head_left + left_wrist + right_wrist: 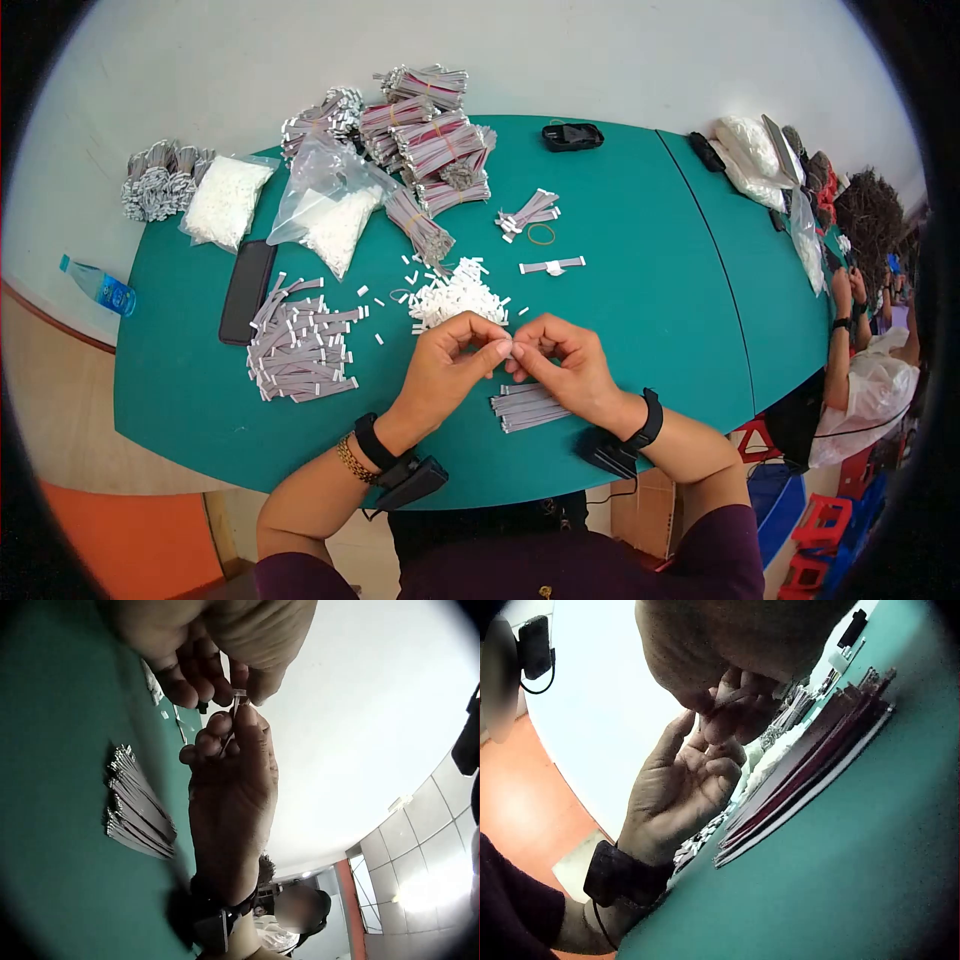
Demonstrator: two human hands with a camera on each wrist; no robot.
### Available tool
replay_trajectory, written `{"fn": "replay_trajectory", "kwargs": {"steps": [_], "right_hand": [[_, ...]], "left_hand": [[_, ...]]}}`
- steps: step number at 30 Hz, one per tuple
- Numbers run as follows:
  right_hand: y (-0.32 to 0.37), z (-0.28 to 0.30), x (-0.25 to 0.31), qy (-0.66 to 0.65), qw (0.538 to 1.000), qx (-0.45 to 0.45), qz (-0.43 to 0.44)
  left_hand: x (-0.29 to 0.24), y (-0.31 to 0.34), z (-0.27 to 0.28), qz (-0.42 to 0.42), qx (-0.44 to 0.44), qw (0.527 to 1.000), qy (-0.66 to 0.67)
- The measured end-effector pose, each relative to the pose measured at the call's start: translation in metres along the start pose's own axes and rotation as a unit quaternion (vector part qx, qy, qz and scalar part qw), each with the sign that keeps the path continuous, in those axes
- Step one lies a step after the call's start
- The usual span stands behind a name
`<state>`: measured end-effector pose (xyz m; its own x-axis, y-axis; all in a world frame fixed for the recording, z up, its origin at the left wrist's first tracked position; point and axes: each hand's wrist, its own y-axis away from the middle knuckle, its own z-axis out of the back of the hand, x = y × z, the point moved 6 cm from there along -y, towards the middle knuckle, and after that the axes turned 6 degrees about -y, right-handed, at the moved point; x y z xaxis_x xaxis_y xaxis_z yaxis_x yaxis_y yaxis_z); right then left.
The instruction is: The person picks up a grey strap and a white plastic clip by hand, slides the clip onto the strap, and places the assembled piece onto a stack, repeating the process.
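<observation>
Over the green table (640,300), both hands meet fingertip to fingertip. My left hand (455,360) pinches a small white connector (240,693) between thumb and fingers. Just against it, my right hand (570,365) holds a thin grey ribbon cable (739,698), mostly hidden by the fingers. The connector sits at the cable's end in the left wrist view. Below the right hand lies a neat stack of grey ribbon cables (527,408). A pile of loose white connectors (458,293) is just beyond the left hand.
Cables with white ends (300,345) are heaped at the left beside a black phone (247,292). Behind are bags of white pieces (230,203) and bundled cables (440,142). A few cables (528,214), a rubber band (541,234) and a black case (573,136) lie farther right.
</observation>
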<state>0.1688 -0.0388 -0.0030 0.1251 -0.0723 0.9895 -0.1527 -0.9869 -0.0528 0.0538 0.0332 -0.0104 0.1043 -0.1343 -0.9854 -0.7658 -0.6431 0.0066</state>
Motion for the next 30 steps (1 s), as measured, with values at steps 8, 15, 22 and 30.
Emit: {"fn": "replay_trajectory", "kwargs": {"steps": [8, 15, 22, 30], "right_hand": [[0.001, -0.002, 0.006, 0.057, 0.996, -0.018, 0.061], [0.001, -0.002, 0.007, 0.064, 0.997, -0.015, 0.049], [-0.001, 0.0, -0.001, -0.059, 0.998, -0.011, -0.01], [-0.002, 0.004, -0.001, -0.082, 0.996, -0.017, -0.017]], "left_hand": [[0.001, 0.0, 0.001, 0.01, -0.013, 1.0, 0.006], [-0.001, 0.001, 0.003, -0.014, -0.022, 0.996, -0.081], [-0.001, -0.001, 0.001, -0.016, -0.02, 0.998, -0.062], [0.004, -0.002, -0.002, 0.05, 0.016, 0.998, -0.025]]}}
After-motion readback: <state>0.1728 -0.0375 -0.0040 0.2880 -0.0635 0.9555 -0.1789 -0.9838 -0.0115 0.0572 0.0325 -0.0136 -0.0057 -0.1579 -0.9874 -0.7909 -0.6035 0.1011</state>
